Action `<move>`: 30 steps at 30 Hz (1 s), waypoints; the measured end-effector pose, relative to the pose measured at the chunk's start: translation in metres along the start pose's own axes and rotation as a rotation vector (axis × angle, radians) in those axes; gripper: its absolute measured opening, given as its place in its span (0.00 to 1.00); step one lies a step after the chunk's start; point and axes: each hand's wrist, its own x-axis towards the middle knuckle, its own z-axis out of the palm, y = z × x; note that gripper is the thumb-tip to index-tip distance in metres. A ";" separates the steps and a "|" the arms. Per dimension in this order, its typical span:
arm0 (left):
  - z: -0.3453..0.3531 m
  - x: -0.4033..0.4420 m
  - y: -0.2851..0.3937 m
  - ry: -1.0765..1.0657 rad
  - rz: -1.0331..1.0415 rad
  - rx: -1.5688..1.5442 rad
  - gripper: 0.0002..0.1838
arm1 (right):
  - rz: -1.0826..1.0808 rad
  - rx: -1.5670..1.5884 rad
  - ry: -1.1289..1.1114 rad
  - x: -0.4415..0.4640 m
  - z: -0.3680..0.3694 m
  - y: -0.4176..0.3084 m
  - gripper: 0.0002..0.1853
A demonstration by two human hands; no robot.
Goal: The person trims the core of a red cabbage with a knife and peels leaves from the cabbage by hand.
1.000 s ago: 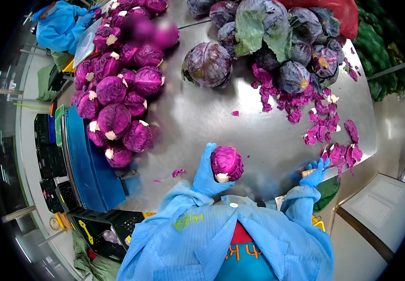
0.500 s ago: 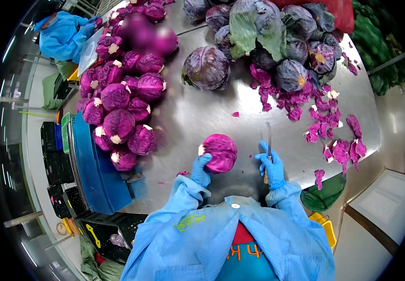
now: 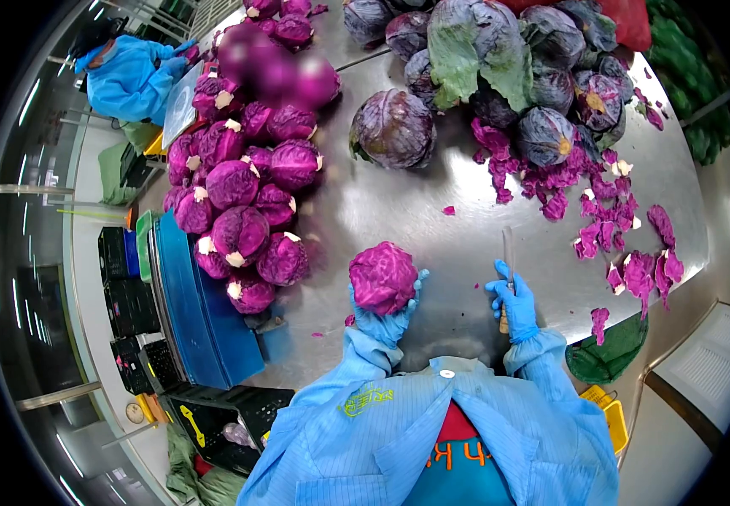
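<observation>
A peeled purple cabbage (image 3: 383, 278) rests in my left hand (image 3: 387, 321), whose gloved fingers curl round its lower and right sides. To the right, my right hand (image 3: 515, 309) is closed round the wooden handle of a knife (image 3: 508, 253), its blade pointing away from me. Both hands wear blue gloves. Trimmed bright purple cabbages (image 3: 241, 234) with white stem ends are heaped at the left. Darker untrimmed cabbages (image 3: 546, 136) are piled at the upper right, with one large cabbage (image 3: 393, 129) apart from them.
Torn purple leaves (image 3: 605, 219) lie on the metal table (image 3: 432, 228) at the right. A blue bin (image 3: 204, 304) and black crates (image 3: 133, 308) stand at the left. A co-worker in blue (image 3: 133, 80) is at the upper left. A green net (image 3: 608, 354) hangs at the right edge.
My right hand has come in from the table's right edge with the knife, its blade now pointing away. The cabbage in my left hand has been turned, and its white stem end no longer shows.
</observation>
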 end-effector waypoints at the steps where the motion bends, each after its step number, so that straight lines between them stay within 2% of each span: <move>1: 0.002 0.000 -0.003 0.008 0.033 0.019 0.49 | 0.005 0.003 -0.004 -0.001 0.002 -0.002 0.22; 3: 0.005 0.001 -0.009 0.046 0.121 0.082 0.50 | 0.016 0.014 -0.032 -0.004 0.004 -0.007 0.21; 7: 0.000 -0.005 0.006 0.292 0.284 0.574 0.47 | 0.058 -0.006 -0.199 -0.007 -0.001 -0.012 0.23; 9: 0.017 -0.002 0.001 0.384 0.219 0.895 0.45 | 0.061 -0.108 -0.264 -0.013 0.001 -0.019 0.25; 11: 0.020 0.006 0.001 0.487 0.172 1.336 0.44 | -0.181 -0.336 -0.225 -0.022 0.010 -0.026 0.22; 12: 0.019 0.011 -0.009 0.510 0.316 1.717 0.49 | -0.304 -0.452 -0.203 -0.025 0.010 -0.028 0.21; 13: 0.024 0.015 -0.020 0.493 0.316 1.963 0.53 | -0.480 -0.673 -0.140 -0.023 0.011 -0.026 0.16; 15: 0.028 0.025 -0.034 0.391 0.303 2.384 0.62 | -0.633 -0.812 -0.063 -0.030 0.012 -0.032 0.17; 16: 0.029 0.029 -0.041 0.432 0.323 2.467 0.60 | -0.708 -0.879 -0.018 -0.033 0.014 -0.036 0.18; 19: 0.031 0.039 -0.065 0.535 0.386 2.729 0.58 | -0.715 -1.082 -0.031 -0.039 0.010 -0.036 0.19; 22: 0.016 0.045 -0.057 0.470 0.471 2.763 0.63 | -0.749 -1.124 -0.013 -0.042 0.010 -0.027 0.19; 23: 0.013 0.048 -0.053 0.470 0.421 2.714 0.64 | -0.728 -1.135 -0.030 -0.044 0.010 -0.026 0.18; 26: 0.021 0.054 -0.053 0.461 0.369 2.645 0.59 | -0.684 -1.155 -0.070 -0.047 0.009 -0.033 0.15; 30: 0.028 0.057 -0.059 0.413 0.358 2.773 0.58 | -0.717 -1.106 -0.117 -0.040 0.001 -0.036 0.18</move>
